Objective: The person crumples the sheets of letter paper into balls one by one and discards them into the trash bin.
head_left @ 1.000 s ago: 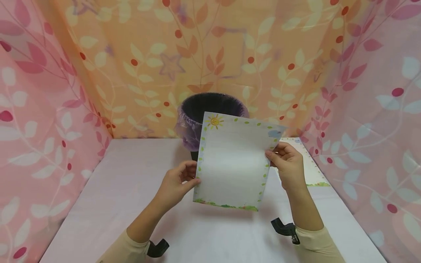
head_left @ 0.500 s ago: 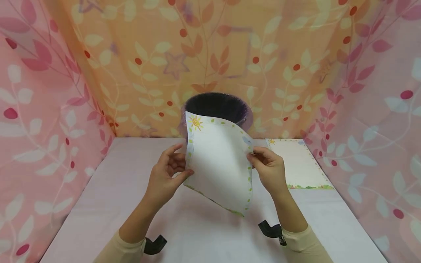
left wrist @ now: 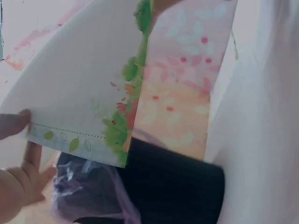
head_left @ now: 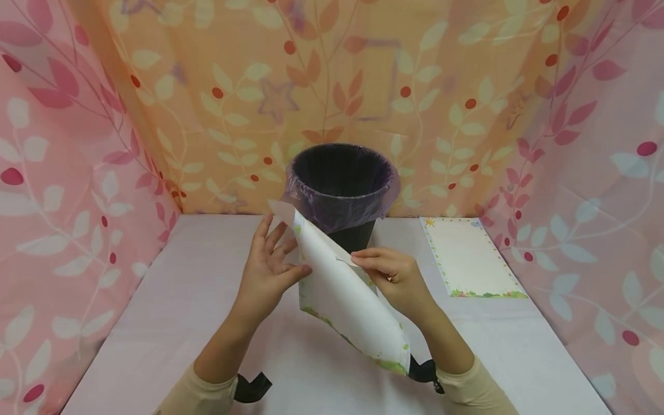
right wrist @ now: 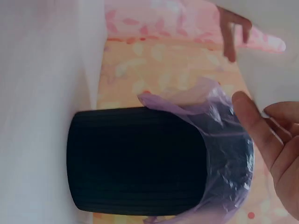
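A white sheet of stationery paper (head_left: 342,302) with a leaf border and a green grass-and-flower strip is held up over the table, curled diagonally. My left hand (head_left: 270,268) pinches its left edge, thumb in front and other fingers spread behind. In the left wrist view the paper (left wrist: 79,70) shows a dotted line and leaf prints along that edge. My right hand (head_left: 396,279) pinches the opposite side of the sheet, bent over toward the left. Behind the paper stands a black bin (head_left: 355,235) with a purple plastic liner (head_left: 337,210) folded over its rim.
Another sheet with a matching border (head_left: 474,259) lies flat at the right of the white table (head_left: 197,271). Patterned cloth (head_left: 228,115) hangs at the back, with pink cloth on both sides. A black wrist mount (head_left: 253,388) sticks out from the left sleeve.
The sheet went from nearly flat and facing me to curled diagonally. My right hand moved left and brought its side of the paper over. More of the bin now shows.
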The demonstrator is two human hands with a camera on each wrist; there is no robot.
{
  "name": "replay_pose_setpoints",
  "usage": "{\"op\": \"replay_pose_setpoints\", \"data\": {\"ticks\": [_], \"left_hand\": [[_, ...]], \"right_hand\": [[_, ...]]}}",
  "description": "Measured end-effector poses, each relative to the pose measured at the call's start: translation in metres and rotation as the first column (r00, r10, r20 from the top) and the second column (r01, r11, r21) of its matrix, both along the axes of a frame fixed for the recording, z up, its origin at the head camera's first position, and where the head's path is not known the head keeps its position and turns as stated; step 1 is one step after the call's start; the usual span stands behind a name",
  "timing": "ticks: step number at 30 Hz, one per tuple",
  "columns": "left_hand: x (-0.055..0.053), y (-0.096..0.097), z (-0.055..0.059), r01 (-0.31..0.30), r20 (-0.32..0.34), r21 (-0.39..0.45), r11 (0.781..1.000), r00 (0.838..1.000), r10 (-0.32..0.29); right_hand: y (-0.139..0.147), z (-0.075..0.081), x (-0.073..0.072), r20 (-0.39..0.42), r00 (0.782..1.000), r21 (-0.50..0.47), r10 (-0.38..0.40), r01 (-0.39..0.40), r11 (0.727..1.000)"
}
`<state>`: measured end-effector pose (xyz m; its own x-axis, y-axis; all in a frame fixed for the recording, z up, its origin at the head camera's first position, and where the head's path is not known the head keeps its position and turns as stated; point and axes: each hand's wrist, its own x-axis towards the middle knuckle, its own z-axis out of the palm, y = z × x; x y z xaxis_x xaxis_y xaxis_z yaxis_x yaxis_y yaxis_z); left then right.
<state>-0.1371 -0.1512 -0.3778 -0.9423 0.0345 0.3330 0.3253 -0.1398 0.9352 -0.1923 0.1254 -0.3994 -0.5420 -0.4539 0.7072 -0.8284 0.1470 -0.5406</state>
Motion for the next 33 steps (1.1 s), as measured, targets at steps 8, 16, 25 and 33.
{"op": "replay_pose_setpoints", "data": {"ticks": [8, 16, 25, 33], "left_hand": [[-0.006, 0.007, -0.007, -0.062, 0.125, 0.118, 0.991, 0.991, 0.047], [-0.007, 0.006, -0.014, 0.022, 0.081, 0.062, 0.998, 0.996, -0.027], [-0.007, 0.001, -0.014, 0.016, 0.191, 0.001, 1.0, 0.981, -0.016], [-0.007, -0.005, -0.008, -0.112, 0.179, 0.001, 0.994, 0.978, 0.11]], "right_hand": [[-0.009, -0.008, 0.004, 0.068, 0.978, 0.017, 0.196, -0.198, 0.98], [-0.016, -0.012, 0.009, 0.151, 0.943, 0.03, 0.295, -0.303, 0.952], [-0.013, -0.017, 0.008, 0.365, 0.881, 0.04, 0.301, -0.338, 0.94], [-0.001, 0.001, 0.01, 0.275, 0.909, 0.042, 0.313, -0.337, 0.941]]}}
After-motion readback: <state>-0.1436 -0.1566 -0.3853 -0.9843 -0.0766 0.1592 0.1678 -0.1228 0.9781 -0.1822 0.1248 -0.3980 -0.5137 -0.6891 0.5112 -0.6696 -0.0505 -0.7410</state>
